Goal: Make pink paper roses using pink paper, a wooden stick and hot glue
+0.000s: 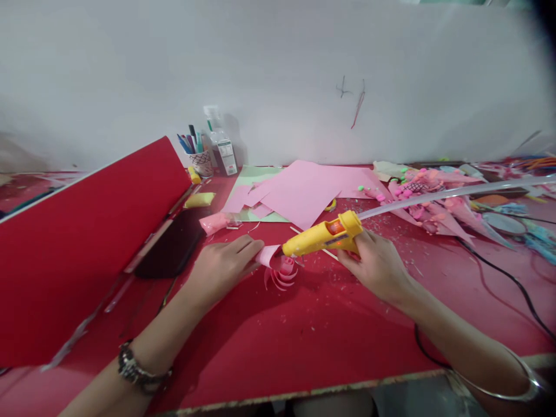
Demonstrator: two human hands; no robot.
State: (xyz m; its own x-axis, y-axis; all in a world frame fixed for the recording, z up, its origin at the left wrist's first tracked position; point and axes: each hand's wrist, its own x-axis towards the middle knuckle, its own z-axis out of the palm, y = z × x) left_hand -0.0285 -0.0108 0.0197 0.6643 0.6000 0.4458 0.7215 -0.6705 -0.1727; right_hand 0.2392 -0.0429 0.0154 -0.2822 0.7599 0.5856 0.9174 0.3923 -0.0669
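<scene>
A curled pink paper piece (268, 255) is pinched between the fingers of my left hand (228, 264). My right hand (377, 263) grips a yellow glue gun (321, 234), whose dark nozzle meets the open end of the curl. From the back of the gun a long clear glue stick (443, 194) sticks out to the right. Just below the nozzle, a pink paper flower (284, 275) with curved petals lies on the red table (278, 353).
Pink sheets (299, 188) lie over a green one behind my hands. A large red board (91, 249) leans at left beside a dark phone (174, 246). A pen cup (202, 164) and bottle (226, 153) stand near the wall. Pink cones (443, 202) and a black cable (508, 277) are at right.
</scene>
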